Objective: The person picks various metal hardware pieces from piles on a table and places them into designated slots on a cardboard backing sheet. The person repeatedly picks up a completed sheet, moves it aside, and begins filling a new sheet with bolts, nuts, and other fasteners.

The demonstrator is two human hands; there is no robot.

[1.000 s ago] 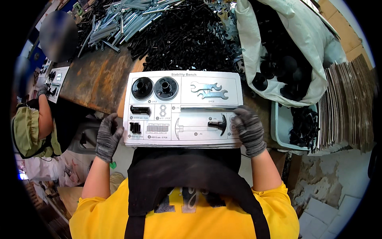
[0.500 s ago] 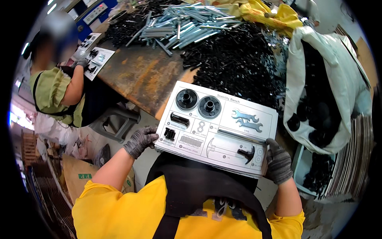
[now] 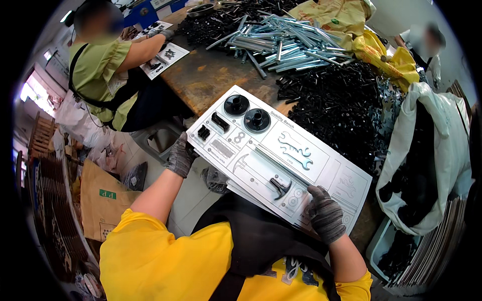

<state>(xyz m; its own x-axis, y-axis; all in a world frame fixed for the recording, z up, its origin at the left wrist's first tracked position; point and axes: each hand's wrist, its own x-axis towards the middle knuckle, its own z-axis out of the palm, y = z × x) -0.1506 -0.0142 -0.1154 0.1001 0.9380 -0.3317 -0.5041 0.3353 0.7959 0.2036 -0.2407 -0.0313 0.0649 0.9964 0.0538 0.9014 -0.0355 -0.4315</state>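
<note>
A white printed card [image 3: 321, 173] carrying hardware lies tilted in front of my body, its right end lower. On it sit two black round flanged pieces [image 3: 256, 120], small black bundles [image 3: 219, 121], a pair of silver wrenches [image 3: 296, 150], a long silver rod [image 3: 283, 164] and a black T-shaped knob [image 3: 280, 187]. More card edges [image 3: 246, 193] show beneath, and a printed part with outlined wrenches appears at the right. My left hand [image 3: 179, 156], in a grey glove, grips the left corner. My right hand [image 3: 326, 213], gloved too, closes over the near right edge by the rod's end.
The worn table [image 3: 201, 85] holds a heap of silver tubes [image 3: 291, 45] and piles of black parts [image 3: 336, 100]. At right stand an open white sack [image 3: 437, 150], a pale bin [image 3: 379, 246] and stacked sheets [image 3: 437, 246]. A co-worker [image 3: 100, 75] handles another card at left.
The card has turned clockwise and slid leftward over the sheets beneath, which now show at its right and near edges. My right hand has moved inward over the card. The view has shifted.
</note>
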